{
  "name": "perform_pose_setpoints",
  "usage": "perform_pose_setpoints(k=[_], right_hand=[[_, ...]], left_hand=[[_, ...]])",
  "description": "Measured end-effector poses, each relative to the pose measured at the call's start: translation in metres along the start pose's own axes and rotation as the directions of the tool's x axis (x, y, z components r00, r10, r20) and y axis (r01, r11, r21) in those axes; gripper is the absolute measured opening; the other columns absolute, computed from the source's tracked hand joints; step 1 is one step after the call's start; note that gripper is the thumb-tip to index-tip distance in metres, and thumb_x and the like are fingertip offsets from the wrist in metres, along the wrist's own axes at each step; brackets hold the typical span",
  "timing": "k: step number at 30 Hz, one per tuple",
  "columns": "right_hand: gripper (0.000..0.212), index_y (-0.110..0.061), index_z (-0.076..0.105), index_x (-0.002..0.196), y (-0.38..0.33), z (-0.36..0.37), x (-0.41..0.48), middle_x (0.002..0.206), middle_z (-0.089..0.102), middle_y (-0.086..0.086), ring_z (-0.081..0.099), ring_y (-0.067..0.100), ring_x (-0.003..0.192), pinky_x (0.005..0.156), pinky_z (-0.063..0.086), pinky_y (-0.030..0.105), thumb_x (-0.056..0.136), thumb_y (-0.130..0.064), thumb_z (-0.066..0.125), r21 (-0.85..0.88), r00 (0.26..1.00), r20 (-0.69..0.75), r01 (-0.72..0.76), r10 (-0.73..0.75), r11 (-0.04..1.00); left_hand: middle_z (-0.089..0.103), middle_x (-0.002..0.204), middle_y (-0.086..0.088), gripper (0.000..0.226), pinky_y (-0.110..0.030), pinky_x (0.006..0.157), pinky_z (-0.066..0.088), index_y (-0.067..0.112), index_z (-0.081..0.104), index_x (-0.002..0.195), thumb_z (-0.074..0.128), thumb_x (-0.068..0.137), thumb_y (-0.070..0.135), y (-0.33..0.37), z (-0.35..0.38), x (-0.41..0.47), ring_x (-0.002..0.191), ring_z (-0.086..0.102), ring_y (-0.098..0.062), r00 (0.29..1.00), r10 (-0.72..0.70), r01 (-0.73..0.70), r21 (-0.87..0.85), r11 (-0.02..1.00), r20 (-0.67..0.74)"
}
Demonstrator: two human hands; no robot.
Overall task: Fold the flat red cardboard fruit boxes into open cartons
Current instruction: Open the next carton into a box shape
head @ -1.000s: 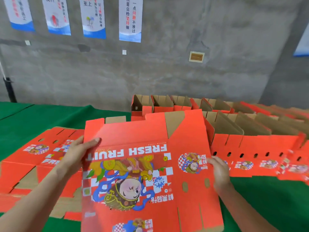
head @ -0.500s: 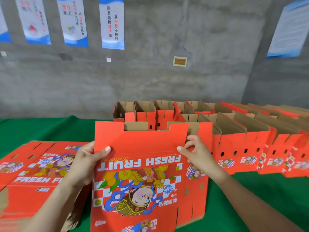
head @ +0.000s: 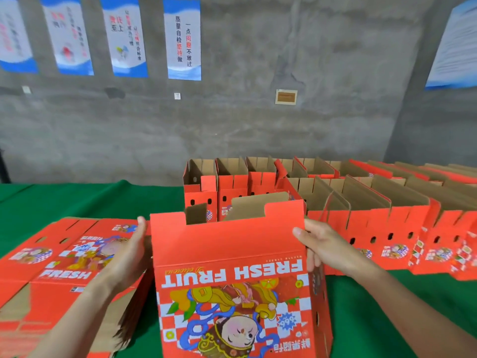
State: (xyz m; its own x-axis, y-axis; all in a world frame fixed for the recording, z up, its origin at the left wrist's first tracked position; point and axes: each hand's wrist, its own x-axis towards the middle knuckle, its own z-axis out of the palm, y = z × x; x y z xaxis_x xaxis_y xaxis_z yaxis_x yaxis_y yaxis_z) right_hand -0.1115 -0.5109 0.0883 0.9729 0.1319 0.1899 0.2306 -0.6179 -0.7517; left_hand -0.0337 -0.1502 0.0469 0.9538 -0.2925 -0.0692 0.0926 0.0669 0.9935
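Note:
A red fruit box [head: 232,254] printed upside down with "FRESH FRUIT" and a cartoon figure stands upright in front of me, opened into a rectangular tube with brown flaps showing at its top. My left hand [head: 129,257] presses flat against its left side. My right hand [head: 327,246] grips its upper right corner edge. To the left lies a stack of flat red boxes [head: 51,267].
Rows of folded open cartons [head: 361,202] stand behind and to the right, on a green table cover [head: 90,200]. A grey concrete wall with several posters [head: 183,40] rises behind the table.
The box has been swung from flat into an open tube and stands more upright. My left hand slid to its left side; my right hand shifted to the right corner.

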Motion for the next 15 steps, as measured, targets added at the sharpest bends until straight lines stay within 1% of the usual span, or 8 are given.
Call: perform_pose_setpoints(k=[1, 3, 5, 6, 8, 10, 13, 15], right_hand=[[0.019, -0.039, 0.056, 0.106, 0.001, -0.001, -0.003, 0.065, 0.068, -0.015, 0.061, 0.014, 0.046, 0.043, 0.039, 0.018, 0.102, -0.029, 0.04, 0.004, 0.999, -0.041, 0.017, -0.017, 1.0], [0.019, -0.035, 0.06, 0.101, 0.001, -0.006, -0.008, 0.061, 0.066, -0.006, 0.058, 0.015, 0.045, 0.044, 0.038, 0.017, 0.1, -0.03, 0.042, 0.065, 0.994, -0.106, 0.036, -0.029, 0.997], [0.019, -0.034, 0.061, 0.099, 0.003, -0.007, -0.011, 0.059, 0.065, -0.005, 0.056, 0.013, 0.044, 0.045, 0.039, 0.014, 0.099, -0.03, 0.043, 0.098, 0.99, -0.132, 0.062, -0.049, 0.993], [0.019, -0.034, 0.062, 0.099, 0.003, -0.006, -0.012, 0.058, 0.064, -0.006, 0.055, 0.011, 0.044, 0.045, 0.039, 0.013, 0.099, -0.03, 0.043, 0.107, 0.988, -0.139, 0.076, -0.061, 0.991], [0.019, -0.032, 0.062, 0.101, 0.002, -0.005, -0.014, 0.059, 0.063, -0.008, 0.053, 0.01, 0.043, 0.046, 0.039, 0.013, 0.097, -0.033, 0.044, 0.13, 0.985, -0.153, 0.103, -0.083, 0.986], [0.022, -0.033, 0.063, 0.103, 0.002, -0.004, -0.017, 0.061, 0.064, -0.006, 0.053, 0.01, 0.043, 0.046, 0.038, 0.012, 0.093, -0.038, 0.044, 0.15, 0.98, -0.173, 0.126, -0.099, 0.981], [0.031, -0.029, 0.064, 0.105, 0.0, -0.005, -0.022, 0.062, 0.064, -0.002, 0.053, 0.011, 0.043, 0.047, 0.039, 0.013, 0.087, -0.045, 0.044, 0.166, 0.971, -0.205, 0.157, -0.122, 0.974], [0.037, -0.02, 0.063, 0.106, 0.001, -0.003, -0.025, 0.06, 0.063, -0.004, 0.054, 0.011, 0.043, 0.047, 0.039, 0.014, 0.087, -0.045, 0.044, 0.177, 0.97, -0.211, 0.162, -0.123, 0.971]], left_hand=[[0.073, 0.104, -0.01, 0.07, -0.036, 0.082, 0.045, 0.016, 0.073, 0.101, 0.02, 0.093, 0.061, 0.0, -0.004, 0.001, 0.096, 0.068, -0.022, 1.0, 0.009, -0.007, 0.098, 0.995, -0.019], [0.073, 0.104, -0.005, 0.045, -0.035, 0.081, 0.047, 0.017, 0.068, 0.105, 0.04, 0.096, 0.051, 0.002, -0.007, 0.002, 0.093, 0.068, -0.021, 0.999, 0.042, -0.036, 0.283, 0.959, -0.014], [0.073, 0.096, -0.007, 0.019, -0.032, 0.072, 0.052, 0.024, 0.066, 0.107, 0.052, 0.095, 0.032, 0.005, -0.004, 0.001, 0.083, 0.069, -0.022, 1.0, 0.027, -0.025, 0.29, 0.957, -0.003], [0.073, 0.09, -0.008, 0.017, -0.03, 0.064, 0.053, 0.026, 0.066, 0.105, 0.052, 0.095, 0.021, 0.006, -0.002, 0.001, 0.075, 0.07, -0.022, 1.0, 0.023, -0.02, 0.257, 0.966, -0.007], [0.067, 0.076, -0.008, 0.024, -0.026, 0.054, 0.053, 0.022, 0.066, 0.1, 0.05, 0.094, 0.006, 0.011, 0.002, 0.001, 0.061, 0.065, -0.018, 0.999, 0.044, -0.037, 0.223, 0.974, -0.026], [0.066, 0.069, -0.006, 0.032, -0.024, 0.051, 0.051, 0.018, 0.068, 0.092, 0.046, 0.092, -0.005, 0.016, 0.004, 0.002, 0.055, 0.061, -0.014, 0.993, 0.098, -0.079, 0.269, 0.96, -0.06], [0.066, 0.058, -0.001, 0.056, -0.016, 0.045, 0.043, 0.017, 0.072, 0.067, 0.035, 0.086, -0.02, 0.027, 0.006, 0.002, 0.047, 0.055, -0.006, 0.948, 0.306, -0.235, 0.452, 0.86, -0.089], [0.06, 0.051, 0.001, 0.054, -0.015, 0.043, 0.035, 0.015, 0.07, 0.058, 0.036, 0.084, -0.018, 0.034, 0.007, 0.001, 0.045, 0.047, -0.005, 0.89, 0.42, -0.3, 0.466, 0.833, -0.178]])
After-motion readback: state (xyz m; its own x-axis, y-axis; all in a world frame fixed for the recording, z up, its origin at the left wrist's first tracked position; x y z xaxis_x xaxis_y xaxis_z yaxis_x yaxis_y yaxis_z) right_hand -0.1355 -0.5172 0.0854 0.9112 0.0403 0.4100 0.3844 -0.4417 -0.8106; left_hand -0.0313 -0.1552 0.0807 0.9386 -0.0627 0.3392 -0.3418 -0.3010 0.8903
